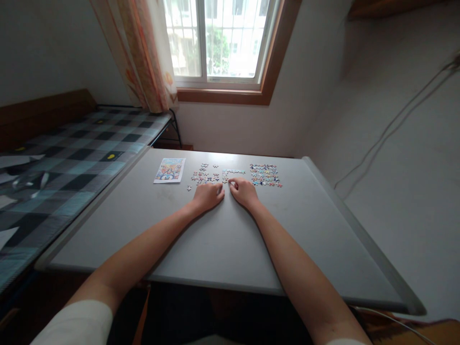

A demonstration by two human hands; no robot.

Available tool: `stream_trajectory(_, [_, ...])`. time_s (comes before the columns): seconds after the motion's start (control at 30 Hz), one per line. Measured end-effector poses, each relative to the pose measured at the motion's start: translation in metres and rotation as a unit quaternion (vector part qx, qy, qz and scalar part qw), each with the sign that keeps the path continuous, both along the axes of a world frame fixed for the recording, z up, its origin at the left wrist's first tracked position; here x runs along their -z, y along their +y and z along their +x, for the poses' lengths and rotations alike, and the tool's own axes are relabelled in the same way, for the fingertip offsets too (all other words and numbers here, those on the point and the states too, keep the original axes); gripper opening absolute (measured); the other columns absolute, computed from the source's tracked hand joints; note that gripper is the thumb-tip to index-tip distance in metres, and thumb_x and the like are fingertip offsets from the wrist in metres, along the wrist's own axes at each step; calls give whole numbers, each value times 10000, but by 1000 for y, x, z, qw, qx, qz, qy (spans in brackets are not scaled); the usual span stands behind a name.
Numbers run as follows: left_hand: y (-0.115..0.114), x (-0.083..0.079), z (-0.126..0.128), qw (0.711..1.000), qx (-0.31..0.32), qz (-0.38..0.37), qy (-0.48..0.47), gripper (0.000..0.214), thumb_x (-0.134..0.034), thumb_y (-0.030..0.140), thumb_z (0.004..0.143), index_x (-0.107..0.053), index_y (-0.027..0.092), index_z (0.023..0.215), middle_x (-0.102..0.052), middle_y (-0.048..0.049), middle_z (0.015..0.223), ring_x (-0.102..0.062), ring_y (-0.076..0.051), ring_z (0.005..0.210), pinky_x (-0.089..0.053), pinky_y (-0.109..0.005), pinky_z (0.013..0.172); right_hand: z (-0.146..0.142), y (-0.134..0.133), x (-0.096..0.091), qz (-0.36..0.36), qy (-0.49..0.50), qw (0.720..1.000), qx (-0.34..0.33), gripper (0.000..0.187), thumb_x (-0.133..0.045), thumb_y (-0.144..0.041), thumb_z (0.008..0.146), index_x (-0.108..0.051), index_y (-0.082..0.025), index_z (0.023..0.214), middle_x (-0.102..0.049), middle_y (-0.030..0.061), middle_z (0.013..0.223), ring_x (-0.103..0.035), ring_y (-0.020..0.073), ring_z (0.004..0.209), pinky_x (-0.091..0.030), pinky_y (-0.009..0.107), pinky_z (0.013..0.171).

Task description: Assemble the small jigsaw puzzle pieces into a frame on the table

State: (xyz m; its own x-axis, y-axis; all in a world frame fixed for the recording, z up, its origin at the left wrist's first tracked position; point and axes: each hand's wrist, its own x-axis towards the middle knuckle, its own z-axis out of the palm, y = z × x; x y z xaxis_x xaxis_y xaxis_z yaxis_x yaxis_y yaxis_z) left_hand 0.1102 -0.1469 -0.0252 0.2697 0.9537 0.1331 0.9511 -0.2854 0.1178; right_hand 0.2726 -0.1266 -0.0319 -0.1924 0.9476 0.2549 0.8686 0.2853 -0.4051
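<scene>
Puzzle strip (235, 171) lies crosswise, just beyond your right hand (244, 191) — left hand (208, 195) farther off. Neither grip's hold is discernible.

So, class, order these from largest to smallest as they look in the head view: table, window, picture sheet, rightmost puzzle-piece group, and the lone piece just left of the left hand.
1. Table
2. Window
3. Picture sheet and rightmost puzzle-piece group: too alike to rank
4. Lone piece
</scene>
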Motion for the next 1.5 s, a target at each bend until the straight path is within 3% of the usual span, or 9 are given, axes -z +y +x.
stream_trajectory(0.63, [-3,-6,3,1000,-18,-14,-1,367,-409,430,890,-644,257,1112,-711,-72,906,-645,-220,851,-432,-296,736,0,0,0,2,-4,1000,-1,278,-478,-296,872,-686,-237,1047,-670,32,852,-580,156,761,-390,254,715])
stream_trajectory(1.5, [2,4,-1,1000,9,20,11,382,-387,433,893,-642,265,1123,-713,-69,861,-650,-228,789,-422,-296,672,0,0,1,-1,-3,1000,2,276,-488,-287,862,-684,-240,1050,-666,25,837,-574,153,747,-379,250,688])
